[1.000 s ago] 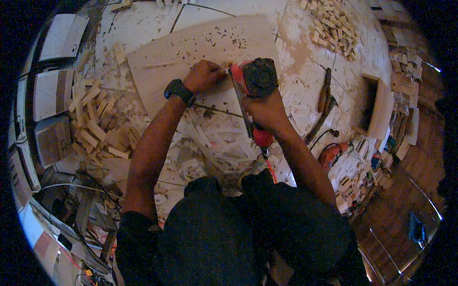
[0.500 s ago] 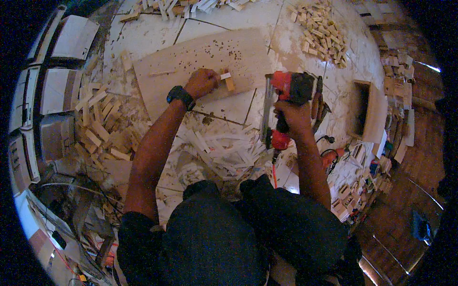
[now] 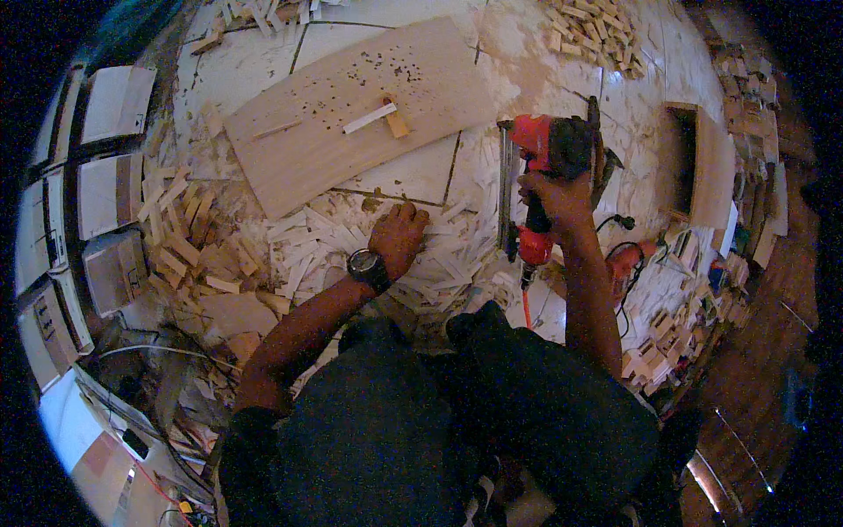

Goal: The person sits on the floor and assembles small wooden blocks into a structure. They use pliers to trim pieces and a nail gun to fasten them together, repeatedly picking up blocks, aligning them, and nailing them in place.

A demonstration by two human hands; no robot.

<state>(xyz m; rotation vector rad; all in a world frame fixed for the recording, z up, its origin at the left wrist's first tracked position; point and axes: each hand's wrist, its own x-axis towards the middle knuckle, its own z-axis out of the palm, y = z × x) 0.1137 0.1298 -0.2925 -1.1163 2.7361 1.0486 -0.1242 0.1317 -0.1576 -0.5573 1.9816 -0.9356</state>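
My right hand is wrapped round the handle of a red and black nail gun, held upright right of the board, with an orange hose at its lower end. My left hand, a watch on its wrist, reaches down over a heap of thin pale wood strips. Its fingers look a little apart, and no strip shows in them. Beyond it a flat wooden board lies on the floor. On the board a whitish strip rests against a small wood block, with dark crumbs scattered behind them.
Small wood blocks are heaped at the far right, and longer offcuts at the left. An open wooden box stands at the right, near an orange corded power tool. Stacked pale panels line the left side.
My left hand has left the block on the board and moved back toward me, over the strips. The whitish strip now lies in full view on the board. The nail gun stays in my right hand.
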